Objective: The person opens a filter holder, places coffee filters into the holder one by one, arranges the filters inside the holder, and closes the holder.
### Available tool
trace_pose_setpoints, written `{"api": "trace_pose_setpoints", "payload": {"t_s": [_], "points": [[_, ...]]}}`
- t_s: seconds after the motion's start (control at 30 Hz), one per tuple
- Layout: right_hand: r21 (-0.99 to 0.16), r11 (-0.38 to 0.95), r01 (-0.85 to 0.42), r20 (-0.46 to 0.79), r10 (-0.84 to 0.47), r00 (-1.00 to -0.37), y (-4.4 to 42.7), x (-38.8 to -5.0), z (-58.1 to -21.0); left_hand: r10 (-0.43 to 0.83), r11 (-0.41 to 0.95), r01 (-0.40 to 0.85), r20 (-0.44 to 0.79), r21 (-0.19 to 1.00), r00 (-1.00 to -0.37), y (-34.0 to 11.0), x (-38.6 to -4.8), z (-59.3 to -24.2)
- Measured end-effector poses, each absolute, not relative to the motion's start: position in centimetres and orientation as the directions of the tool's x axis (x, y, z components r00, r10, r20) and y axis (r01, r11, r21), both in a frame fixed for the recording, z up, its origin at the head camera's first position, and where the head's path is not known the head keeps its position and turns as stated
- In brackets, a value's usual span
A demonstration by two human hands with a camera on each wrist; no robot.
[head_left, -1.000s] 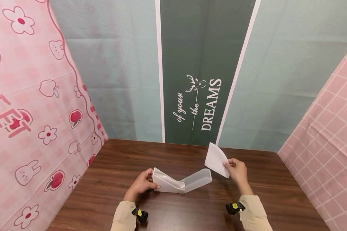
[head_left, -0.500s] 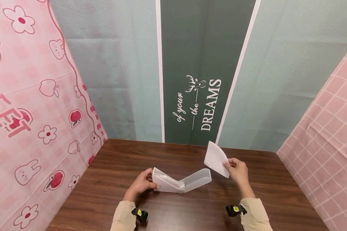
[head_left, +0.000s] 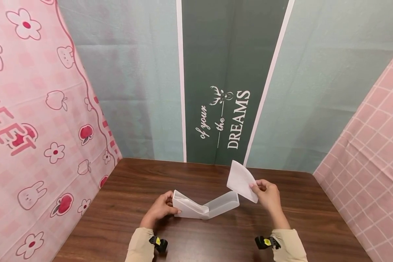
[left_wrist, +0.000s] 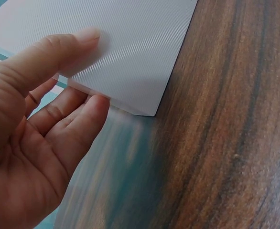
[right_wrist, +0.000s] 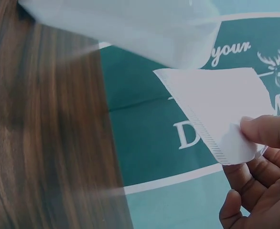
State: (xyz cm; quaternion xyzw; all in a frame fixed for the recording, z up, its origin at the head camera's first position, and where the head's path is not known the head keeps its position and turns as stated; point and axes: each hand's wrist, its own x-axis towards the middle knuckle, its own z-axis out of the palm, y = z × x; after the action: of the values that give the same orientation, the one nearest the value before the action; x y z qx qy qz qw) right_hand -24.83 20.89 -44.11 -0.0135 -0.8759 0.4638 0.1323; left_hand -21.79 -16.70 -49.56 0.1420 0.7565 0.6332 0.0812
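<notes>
In the head view, a translucent white plastic box (head_left: 190, 212) stands on the table with its hinged lid (head_left: 223, 206) tipped over to the right. White paper (head_left: 196, 206) shows inside the box. My left hand (head_left: 162, 207) grips the box at its left end, thumb on the near wall; the left wrist view shows this wall as finely ribbed (left_wrist: 130, 57). Up and right of the lid, my right hand (head_left: 268, 195) pinches a white paper coffee filter (head_left: 241, 181) by its lower right corner. A crimped seam runs along the filter's edge (right_wrist: 197, 124) in the right wrist view.
The dark wood-grain table (head_left: 196, 240) extends around both hands. Behind it hangs a green and teal cloth (head_left: 216, 54) with lettering. Pink patterned cloths stand at the left (head_left: 62, 153) and right (head_left: 373, 153). Both wrists wear black camera mounts.
My right hand has shifted slightly left with the coffee filter, bringing it nearer the lid. The left hand and the box have stayed in place.
</notes>
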Motion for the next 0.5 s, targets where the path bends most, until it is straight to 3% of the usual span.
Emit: {"api": "trace_pose_setpoints", "payload": {"t_s": [0.5], "points": [[-0.812,0.557,-0.174,0.259,0.077,-0.963,19.1,-23.4,-42.0,0.307,0.158,0.116,0.063,0.981,-0.95,-16.6,-21.8,-49.8]]}}
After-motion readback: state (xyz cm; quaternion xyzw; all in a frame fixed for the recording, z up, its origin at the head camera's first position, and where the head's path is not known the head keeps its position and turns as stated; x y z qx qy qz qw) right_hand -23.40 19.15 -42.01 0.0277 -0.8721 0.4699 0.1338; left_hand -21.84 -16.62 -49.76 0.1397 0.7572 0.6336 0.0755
